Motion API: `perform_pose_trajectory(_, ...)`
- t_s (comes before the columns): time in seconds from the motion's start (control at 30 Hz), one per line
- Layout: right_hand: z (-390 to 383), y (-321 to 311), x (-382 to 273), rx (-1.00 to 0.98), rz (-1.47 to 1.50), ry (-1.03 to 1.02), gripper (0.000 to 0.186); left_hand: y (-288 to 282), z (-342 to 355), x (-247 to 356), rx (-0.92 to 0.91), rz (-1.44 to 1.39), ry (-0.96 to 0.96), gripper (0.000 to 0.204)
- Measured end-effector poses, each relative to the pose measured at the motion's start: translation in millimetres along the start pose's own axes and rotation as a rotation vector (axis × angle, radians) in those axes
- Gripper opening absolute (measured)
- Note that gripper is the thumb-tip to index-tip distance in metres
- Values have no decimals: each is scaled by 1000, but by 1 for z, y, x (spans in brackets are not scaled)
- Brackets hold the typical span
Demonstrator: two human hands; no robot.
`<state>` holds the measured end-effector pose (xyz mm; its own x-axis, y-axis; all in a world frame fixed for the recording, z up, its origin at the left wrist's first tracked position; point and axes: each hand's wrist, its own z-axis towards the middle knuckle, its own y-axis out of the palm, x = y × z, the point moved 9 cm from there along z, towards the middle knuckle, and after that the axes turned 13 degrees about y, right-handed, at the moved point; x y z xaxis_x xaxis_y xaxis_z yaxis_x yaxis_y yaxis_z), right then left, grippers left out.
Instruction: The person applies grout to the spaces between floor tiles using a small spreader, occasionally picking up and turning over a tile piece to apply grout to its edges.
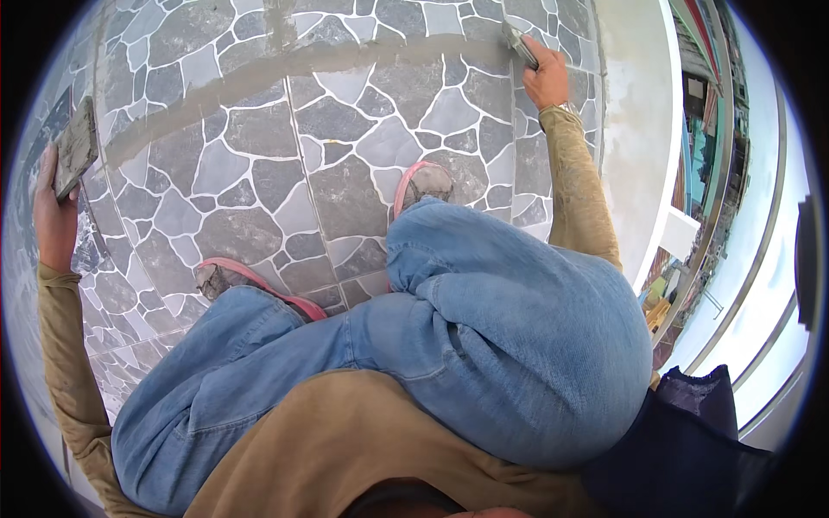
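Note:
At the far left, my left hand [53,216] grips a rectangular board [78,148] coated with grey cement, held tilted on edge. My right hand [546,80] is at the upper right, its fingers closed round a narrow, flat grey tool [519,45] like a small trowel; its exact kind is hard to make out. The tool's tip is at the floor beside a curved band of wet grey mortar [250,79]. That band runs across the stone-patterned tiles [332,118] from the left toward my right hand.
My feet in grey, pink-edged shoes [425,183] rest on the tiles in front of my bent, jeans-clad knees [518,337]. A pale raised ledge [639,112] borders the floor on the right. Beyond it lies a drop with buildings and sky, crossed by rails [749,250].

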<state>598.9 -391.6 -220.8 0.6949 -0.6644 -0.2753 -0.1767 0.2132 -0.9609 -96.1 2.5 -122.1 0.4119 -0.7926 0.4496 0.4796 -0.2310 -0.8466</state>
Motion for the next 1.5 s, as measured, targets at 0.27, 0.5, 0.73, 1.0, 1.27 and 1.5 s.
perform_pose_trajectory(0.27,-24,-6,11,-280,-280,75,47,11,25,8,173,-491,-395,47)
perform_pose_trajectory(0.5,36,24,13,-192,-253,230,41,6,-7,-37,310,-863,-698,50)
perform_pose_trajectory(0.73,-12,53,-125,-213,-198,145,37,-14,-28,-53,263,-660,-518,47)
perform_pose_trajectory(1.0,-76,88,-294,-150,13,-125,31,13,22,-1,260,-793,-464,38)
perform_pose_trajectory(1.27,-32,29,-219,-672,1254,326,20,2,20,39,383,-809,-540,34)
perform_pose_trajectory(1.5,-22,36,-223,-706,773,97,44,12,14,38,191,-399,-261,34)
